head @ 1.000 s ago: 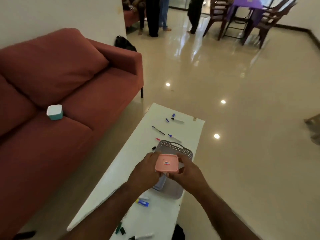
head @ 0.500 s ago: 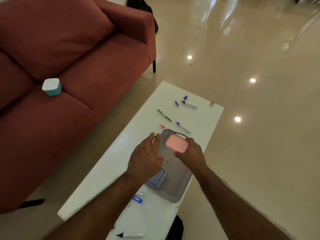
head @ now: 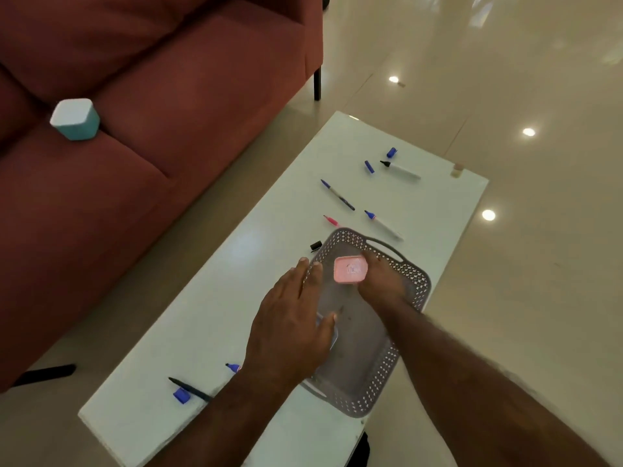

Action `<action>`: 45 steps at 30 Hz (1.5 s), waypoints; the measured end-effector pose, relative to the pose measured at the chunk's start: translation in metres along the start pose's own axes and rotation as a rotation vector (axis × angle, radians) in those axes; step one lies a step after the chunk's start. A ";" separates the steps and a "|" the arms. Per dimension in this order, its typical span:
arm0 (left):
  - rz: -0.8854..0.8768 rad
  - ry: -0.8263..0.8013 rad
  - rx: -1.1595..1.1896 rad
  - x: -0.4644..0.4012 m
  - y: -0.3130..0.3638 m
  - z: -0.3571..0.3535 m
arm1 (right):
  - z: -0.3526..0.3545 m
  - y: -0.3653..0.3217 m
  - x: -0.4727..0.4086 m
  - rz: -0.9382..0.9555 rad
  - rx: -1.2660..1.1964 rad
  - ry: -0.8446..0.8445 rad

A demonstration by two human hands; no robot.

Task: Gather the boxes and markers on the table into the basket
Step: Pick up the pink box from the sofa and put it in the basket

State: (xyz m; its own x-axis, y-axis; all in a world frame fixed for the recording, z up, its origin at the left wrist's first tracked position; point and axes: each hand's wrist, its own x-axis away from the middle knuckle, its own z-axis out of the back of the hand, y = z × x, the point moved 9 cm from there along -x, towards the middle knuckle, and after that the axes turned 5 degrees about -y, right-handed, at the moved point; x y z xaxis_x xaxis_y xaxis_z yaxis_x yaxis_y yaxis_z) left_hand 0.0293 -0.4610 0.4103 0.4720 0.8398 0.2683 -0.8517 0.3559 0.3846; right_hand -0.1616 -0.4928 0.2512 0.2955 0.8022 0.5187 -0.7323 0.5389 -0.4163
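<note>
My right hand (head: 381, 284) has its fingers curled round the pink box (head: 350, 269), at the basket's (head: 377, 382) 12 o'clock end; my left hand (head: 293, 318) hovers flat, fingers spread, over its 9 o'clock rim on the desk (head: 209, 318)

White table (head: 215, 318) on a glossy tiled floor (head: 505, 298)
On it: a grey basket (head: 401, 375), scattered markers and loose caps.

a home living room: a red sofa (head: 151, 146) beside a low white table (head: 236, 264) on glossy tiled floor (head: 505, 79).
</note>
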 end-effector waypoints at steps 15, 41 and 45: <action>0.065 -0.024 -0.017 -0.014 -0.031 -0.033 | -0.050 -0.025 -0.023 0.092 -0.021 0.096; 0.024 0.010 -0.080 -0.016 -0.033 -0.022 | -0.046 -0.029 -0.041 0.116 0.137 0.048; 0.035 0.010 -0.081 -0.008 -0.041 -0.021 | -0.045 -0.032 -0.036 0.120 0.155 0.047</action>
State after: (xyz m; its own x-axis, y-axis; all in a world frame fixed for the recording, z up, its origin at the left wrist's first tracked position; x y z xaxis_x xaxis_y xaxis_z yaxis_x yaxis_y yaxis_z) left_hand 0.0557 -0.4740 0.3732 0.4394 0.8563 0.2712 -0.8835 0.3576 0.3024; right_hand -0.1210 -0.5274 0.2128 0.2258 0.8713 0.4357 -0.8488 0.3954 -0.3510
